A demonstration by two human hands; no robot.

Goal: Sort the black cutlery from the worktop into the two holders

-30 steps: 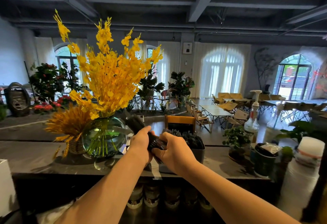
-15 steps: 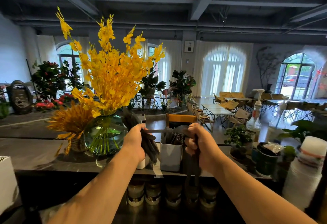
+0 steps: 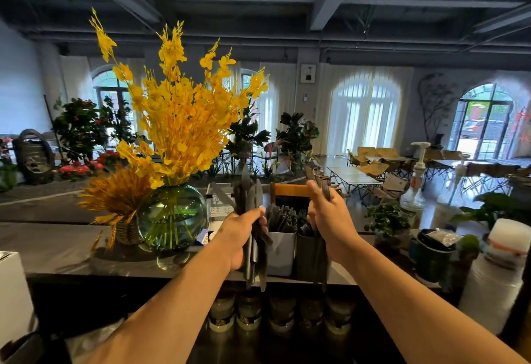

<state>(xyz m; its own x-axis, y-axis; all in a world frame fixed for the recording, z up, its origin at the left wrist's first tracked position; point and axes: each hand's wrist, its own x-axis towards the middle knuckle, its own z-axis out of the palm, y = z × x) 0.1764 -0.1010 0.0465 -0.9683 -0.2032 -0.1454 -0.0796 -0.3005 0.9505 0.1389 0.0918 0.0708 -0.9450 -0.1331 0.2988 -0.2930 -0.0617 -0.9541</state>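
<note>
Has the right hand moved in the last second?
Yes. The right hand, gripping cutlery, moved right, away from the left hand: from in front of the white holder to the dark holder.

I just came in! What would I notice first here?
The tall yellow flowers in a round green glass vase, left on the counter, stand out most. Mid-picture, the left hand grips a bunch of black cutlery and the right hand a few pieces, before a white holder and a dark holder.
</note>
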